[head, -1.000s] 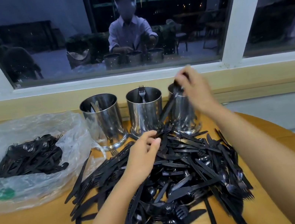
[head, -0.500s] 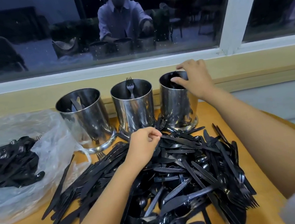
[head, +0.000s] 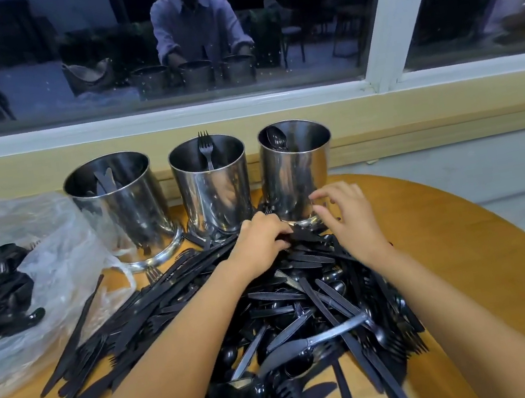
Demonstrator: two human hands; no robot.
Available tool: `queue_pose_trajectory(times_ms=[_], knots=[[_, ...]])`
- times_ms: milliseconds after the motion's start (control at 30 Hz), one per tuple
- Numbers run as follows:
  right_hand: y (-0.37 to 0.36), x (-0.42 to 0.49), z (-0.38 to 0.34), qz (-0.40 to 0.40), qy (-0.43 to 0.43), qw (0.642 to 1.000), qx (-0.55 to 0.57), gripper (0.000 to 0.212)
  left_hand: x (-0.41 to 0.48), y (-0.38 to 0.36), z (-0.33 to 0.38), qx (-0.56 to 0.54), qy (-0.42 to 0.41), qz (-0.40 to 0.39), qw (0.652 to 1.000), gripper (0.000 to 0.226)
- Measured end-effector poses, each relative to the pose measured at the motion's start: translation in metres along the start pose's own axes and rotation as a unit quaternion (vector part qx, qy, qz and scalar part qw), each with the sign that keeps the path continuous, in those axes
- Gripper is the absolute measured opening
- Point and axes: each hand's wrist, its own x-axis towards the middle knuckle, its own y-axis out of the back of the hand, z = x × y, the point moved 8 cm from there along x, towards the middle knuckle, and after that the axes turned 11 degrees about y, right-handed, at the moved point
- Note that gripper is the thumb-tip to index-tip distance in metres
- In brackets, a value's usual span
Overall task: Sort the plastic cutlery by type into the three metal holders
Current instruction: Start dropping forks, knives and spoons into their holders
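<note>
Right hand (head: 349, 219) dropping from right holder (head: 298, 172) rim to far edge of cutlery pile (head: 305, 296), fingers spreading, holding nothing; left hand (head: 258, 244) curling fingers round pieces there. Spoon (head: 276, 139) standing in right holder, fork (head: 205, 145) in middle holder (head: 213, 193). Bare table (head: 454, 253) lying right of pile, plastic bag (head: 57, 268) crowding left

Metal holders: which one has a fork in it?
The middle holder; a fork stands upright past its rim. The left holder shows knife blades, the right holder a spoon.
</note>
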Motion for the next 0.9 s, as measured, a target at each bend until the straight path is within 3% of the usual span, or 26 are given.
queue_pose_trajectory(times_ms=[133, 300, 400, 500, 667, 700, 800, 900], knots=[[-0.005, -0.013, -0.005, -0.015, -0.017, 1.0, 0.02, 0.019, -0.014, 0.027, -0.008, -0.167, 0.004, 0.092, 0.982, 0.015], [-0.033, -0.023, -0.021, -0.131, -0.023, 0.99, 0.036, 0.013, -0.043, 0.066, -0.029, -0.394, 0.078, 0.16, 0.902, 0.019], [-0.046, -0.024, -0.026, -0.158, -0.035, 0.986, 0.032, 0.014, -0.061, 0.077, -0.049, -0.5, 0.116, 0.188, 0.837, 0.025], [-0.058, -0.022, -0.032, -0.171, -0.048, 0.983, 0.047, 0.015, -0.075, 0.075, -0.069, -0.57, 0.176, 0.181, 0.782, 0.032], [-0.08, -0.015, -0.047, -0.235, -0.083, 0.968, 0.019, 0.022, -0.087, 0.055, -0.084, -0.69, 0.257, 0.068, 0.673, 0.025], [-0.084, -0.014, -0.049, -0.255, -0.095, 0.962, 0.009, 0.025, -0.09, 0.055, -0.084, -0.692, 0.257, 0.057, 0.672, 0.024], [-0.088, -0.01, -0.051, -0.275, -0.123, 0.954, 0.001, 0.028, -0.104, 0.057, -0.089, -0.651, 0.256, 0.058, 0.712, 0.026], [-0.077, 0.002, -0.056, -0.22, -0.115, 0.968, 0.026, 0.021, -0.115, 0.054, -0.098, -0.638, 0.256, 0.07, 0.723, 0.027]])
